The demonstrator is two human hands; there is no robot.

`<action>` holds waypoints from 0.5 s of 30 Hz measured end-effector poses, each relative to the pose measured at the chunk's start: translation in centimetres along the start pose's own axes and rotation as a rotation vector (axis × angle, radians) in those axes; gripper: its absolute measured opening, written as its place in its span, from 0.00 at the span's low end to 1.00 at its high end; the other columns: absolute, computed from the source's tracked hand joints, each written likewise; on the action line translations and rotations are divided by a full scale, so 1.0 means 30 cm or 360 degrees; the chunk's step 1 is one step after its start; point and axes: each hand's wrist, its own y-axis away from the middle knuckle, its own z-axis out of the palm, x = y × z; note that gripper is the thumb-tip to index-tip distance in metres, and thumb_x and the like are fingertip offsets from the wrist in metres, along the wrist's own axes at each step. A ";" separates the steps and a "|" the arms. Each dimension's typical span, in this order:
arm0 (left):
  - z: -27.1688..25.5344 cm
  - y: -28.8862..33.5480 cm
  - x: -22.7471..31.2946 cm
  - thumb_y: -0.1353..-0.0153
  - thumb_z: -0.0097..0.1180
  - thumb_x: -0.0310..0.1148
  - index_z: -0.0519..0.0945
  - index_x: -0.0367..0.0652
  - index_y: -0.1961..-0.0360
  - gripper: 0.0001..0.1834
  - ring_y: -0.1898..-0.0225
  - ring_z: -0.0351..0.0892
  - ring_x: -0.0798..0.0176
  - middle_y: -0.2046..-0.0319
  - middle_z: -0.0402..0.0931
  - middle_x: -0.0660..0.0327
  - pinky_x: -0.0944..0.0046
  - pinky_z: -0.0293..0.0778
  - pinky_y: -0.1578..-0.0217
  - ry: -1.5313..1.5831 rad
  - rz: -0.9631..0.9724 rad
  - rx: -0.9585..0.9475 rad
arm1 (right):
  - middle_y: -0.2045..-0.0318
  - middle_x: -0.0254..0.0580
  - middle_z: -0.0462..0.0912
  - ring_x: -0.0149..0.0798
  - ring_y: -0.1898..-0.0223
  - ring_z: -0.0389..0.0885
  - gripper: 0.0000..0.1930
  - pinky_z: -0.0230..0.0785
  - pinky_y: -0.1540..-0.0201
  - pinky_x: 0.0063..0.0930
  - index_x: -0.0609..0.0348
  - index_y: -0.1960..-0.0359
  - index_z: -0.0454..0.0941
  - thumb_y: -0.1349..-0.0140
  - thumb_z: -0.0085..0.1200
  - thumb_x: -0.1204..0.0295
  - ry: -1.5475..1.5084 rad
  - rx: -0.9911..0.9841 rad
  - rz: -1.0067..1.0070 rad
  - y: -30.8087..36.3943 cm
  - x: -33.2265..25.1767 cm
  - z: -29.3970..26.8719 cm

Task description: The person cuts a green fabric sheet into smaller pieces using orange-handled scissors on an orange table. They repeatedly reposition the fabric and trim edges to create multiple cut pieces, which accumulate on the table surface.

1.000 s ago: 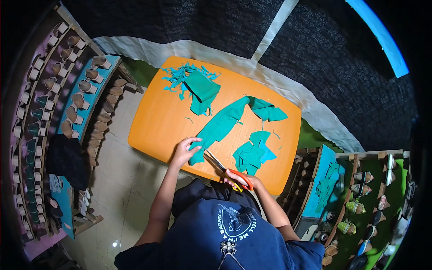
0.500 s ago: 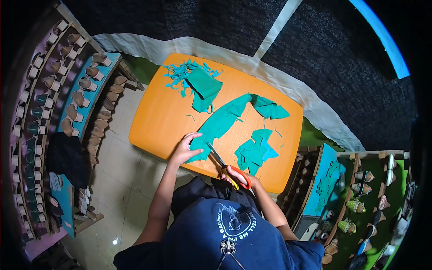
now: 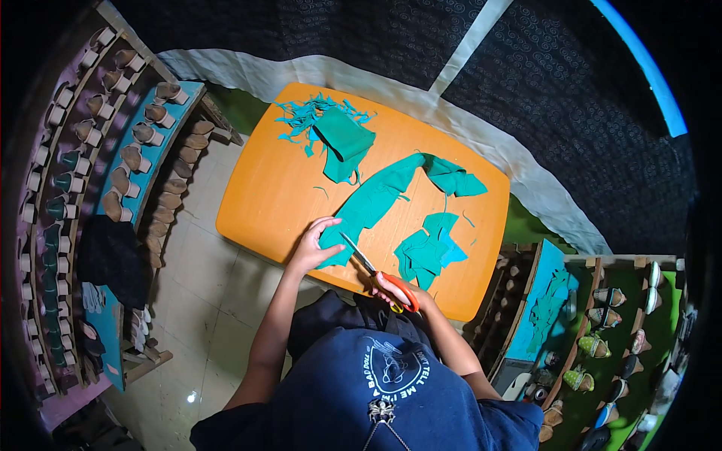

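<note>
A long green piece of fabric (image 3: 376, 194) curves across the orange table (image 3: 263, 188), its near end at the table's front edge. On that end rests my left hand (image 3: 310, 246), thumb and fingers spread apart along its left side. My right hand (image 3: 387, 286) grips scissors (image 3: 361, 255) by their orange and yellow handles. The blades point up and left over the near end of the fabric, tip close to my left thumb, and look nearly closed. Whether they touch the fabric I cannot tell.
A folded green piece (image 3: 346, 139) lies beside a heap of thin green scraps (image 3: 308, 116) at the far left. Cut green pieces (image 3: 425, 252) are stacked at the right. Shoe racks (image 3: 143, 150) stand left, and shelves with shoes (image 3: 602, 316) stand right. A dark curtain (image 3: 361, 37) hangs behind.
The scissors' handles have come together and the blades have drawn closer to each other. My left hand stays on the fabric. The whole view has shifted slightly.
</note>
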 end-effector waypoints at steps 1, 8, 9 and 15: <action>0.002 -0.002 0.001 0.60 0.65 0.27 0.71 0.41 0.51 0.31 0.45 0.62 0.60 0.50 0.64 0.57 0.63 0.58 0.44 -0.0016 0.0007 0.0005 | 0.84 0.29 0.63 0.23 0.84 0.61 0.36 0.58 0.82 0.16 0.58 0.72 0.67 0.46 0.29 0.33 0.0005 0.0019 0.0010 0.003 -0.001 0.001; 0.009 -0.008 0.024 0.61 0.66 0.28 0.71 0.41 0.51 0.31 0.45 0.62 0.59 0.50 0.65 0.56 0.63 0.58 0.44 -0.0082 0.0072 0.0018 | 0.85 0.30 0.64 0.23 0.84 0.63 0.36 0.58 0.83 0.16 0.58 0.74 0.67 0.46 0.28 0.33 0.0047 0.0154 0.0043 0.044 -0.039 0.028; 0.009 -0.010 0.031 0.61 0.66 0.27 0.71 0.40 0.51 0.31 0.45 0.62 0.59 0.49 0.65 0.56 0.63 0.58 0.44 -0.0077 0.0082 0.0016 | 0.85 0.30 0.64 0.23 0.84 0.63 0.36 0.58 0.83 0.16 0.58 0.74 0.67 0.46 0.29 0.33 0.0058 0.0159 0.0051 0.051 -0.047 0.030; 0.022 -0.009 0.063 0.60 0.65 0.26 0.69 0.40 0.49 0.33 0.44 0.61 0.59 0.48 0.63 0.55 0.62 0.57 0.43 -0.0061 0.0098 0.0054 | 0.86 0.32 0.65 0.27 0.83 0.66 0.35 0.60 0.80 0.21 0.59 0.78 0.67 0.43 0.26 0.35 0.0179 0.0253 -0.0287 0.028 -0.008 0.046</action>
